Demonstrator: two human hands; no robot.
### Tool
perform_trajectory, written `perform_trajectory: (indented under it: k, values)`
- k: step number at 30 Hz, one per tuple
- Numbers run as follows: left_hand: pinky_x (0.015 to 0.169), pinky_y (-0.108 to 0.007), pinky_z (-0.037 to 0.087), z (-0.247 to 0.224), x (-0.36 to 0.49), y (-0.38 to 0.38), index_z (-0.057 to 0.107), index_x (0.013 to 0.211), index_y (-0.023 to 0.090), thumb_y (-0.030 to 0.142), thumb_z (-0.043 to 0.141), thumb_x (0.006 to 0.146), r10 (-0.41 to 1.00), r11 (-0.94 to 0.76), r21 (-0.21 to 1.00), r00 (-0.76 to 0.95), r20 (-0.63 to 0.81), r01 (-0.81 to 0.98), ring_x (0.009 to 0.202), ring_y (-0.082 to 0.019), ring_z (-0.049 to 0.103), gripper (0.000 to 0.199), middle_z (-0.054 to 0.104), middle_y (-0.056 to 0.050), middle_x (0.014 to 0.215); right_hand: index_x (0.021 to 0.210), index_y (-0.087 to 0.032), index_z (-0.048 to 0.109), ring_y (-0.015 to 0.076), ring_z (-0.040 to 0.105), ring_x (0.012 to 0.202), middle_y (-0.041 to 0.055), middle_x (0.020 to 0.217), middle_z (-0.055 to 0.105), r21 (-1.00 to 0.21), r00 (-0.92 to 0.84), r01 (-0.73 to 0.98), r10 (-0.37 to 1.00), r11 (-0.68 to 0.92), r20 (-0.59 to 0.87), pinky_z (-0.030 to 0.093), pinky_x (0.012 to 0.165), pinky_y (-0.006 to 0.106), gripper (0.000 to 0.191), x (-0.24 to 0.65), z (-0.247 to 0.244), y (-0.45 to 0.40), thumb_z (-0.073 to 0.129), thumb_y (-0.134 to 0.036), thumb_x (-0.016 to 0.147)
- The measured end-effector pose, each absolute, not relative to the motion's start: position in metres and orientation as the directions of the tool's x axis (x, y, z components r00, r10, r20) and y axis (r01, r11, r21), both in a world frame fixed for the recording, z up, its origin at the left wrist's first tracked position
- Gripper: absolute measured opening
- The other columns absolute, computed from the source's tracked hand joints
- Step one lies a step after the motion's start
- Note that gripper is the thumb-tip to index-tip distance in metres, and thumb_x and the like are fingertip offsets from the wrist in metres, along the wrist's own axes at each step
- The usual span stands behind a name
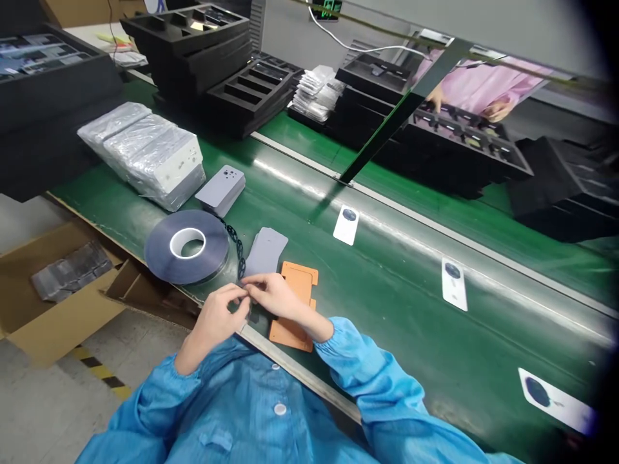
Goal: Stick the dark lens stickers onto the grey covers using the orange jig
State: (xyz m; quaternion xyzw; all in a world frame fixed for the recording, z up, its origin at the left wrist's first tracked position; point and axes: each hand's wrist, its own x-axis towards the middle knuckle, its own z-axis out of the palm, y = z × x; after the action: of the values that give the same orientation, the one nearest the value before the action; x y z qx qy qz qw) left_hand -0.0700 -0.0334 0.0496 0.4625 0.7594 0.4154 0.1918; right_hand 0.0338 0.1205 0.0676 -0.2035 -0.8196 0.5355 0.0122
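Observation:
A large roll of clear tape [157, 248] with a white core lies flat at the belt's near edge. From it a strip of black ring-shaped stickers [236, 241] runs down to my fingers. My left hand [217, 316] pinches at the strip's lower end. Right beside it, my right hand [273, 293] is closed with its fingertips meeting the left ones; what they hold is too small to tell. Under my right wrist lies an orange fixture plate [300, 280]. Grey phone-shaped back panels [265, 248] lie just beyond my fingers.
A stack of grey panels [225, 183] and plastic-wrapped bundles [145, 151] stand beyond the roll. White panels with dark camera rings [347, 225] lie along the green belt [387, 290]. Black foam trays [246, 93] stand behind. A cardboard box [62, 322] sits at left. A person in pink works opposite.

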Motion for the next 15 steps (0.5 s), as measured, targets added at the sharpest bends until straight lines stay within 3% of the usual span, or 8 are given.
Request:
perform_trajectory:
  k: [5, 8, 11, 15]
  values:
    - [0.078, -0.032, 0.053, 0.029, -0.1, -0.042, 0.073, 0.102, 0.019, 0.042, 0.062, 0.097, 0.646, 0.388, 0.846, -0.763, 0.033, 0.365, 0.092, -0.023, 0.073, 0.026, 0.079, -0.008, 0.1, 0.128, -0.018, 0.071, 0.0113, 0.067, 0.058, 0.0027, 0.097, 0.079, -0.922, -0.922, 0.312, 0.306, 0.229, -0.236, 0.055, 0.065, 0.025, 0.049, 0.03, 0.053, 0.119, 0.052, -0.008, 0.083]
    - [0.083, -0.036, 0.056, 0.021, -0.111, -0.049, 0.072, 0.103, 0.019, 0.044, 0.064, 0.096, 0.536, 0.464, 0.776, -0.833, 0.137, 0.426, 0.094, -0.025, 0.074, 0.027, 0.078, -0.008, 0.098, 0.13, -0.017, 0.068, 0.0095, 0.065, 0.054, 0.0037, 0.099, 0.078, -0.927, -0.912, 0.325, 0.322, 0.189, -0.254, 0.054, 0.061, 0.024, 0.049, 0.031, 0.05, 0.114, 0.05, -0.009, 0.086]
    - [0.087, -0.039, 0.058, 0.023, -0.114, -0.053, 0.071, 0.104, 0.019, 0.041, 0.07, 0.093, 0.527, 0.416, 0.676, -0.767, 0.366, 0.608, 0.097, -0.025, 0.073, 0.024, 0.076, -0.009, 0.1, 0.126, -0.016, 0.068, 0.0092, 0.064, 0.056, 0.004, 0.099, 0.078, -0.932, -0.915, 0.31, 0.326, 0.188, -0.239, 0.053, 0.061, 0.024, 0.045, 0.032, 0.051, 0.111, 0.05, -0.008, 0.086]
    - [0.101, -0.041, 0.058, 0.03, -0.108, -0.045, 0.071, 0.115, 0.021, 0.028, 0.073, 0.094, 0.691, 0.151, 0.597, -0.516, 0.507, 0.788, 0.111, -0.024, 0.072, 0.023, 0.075, -0.01, 0.119, 0.128, -0.017, 0.067, 0.0088, 0.062, 0.058, 0.0035, 0.099, 0.076, -0.954, -0.935, 0.254, 0.292, 0.159, -0.201, 0.052, 0.062, 0.023, 0.047, 0.033, 0.052, 0.108, 0.049, -0.006, 0.086]
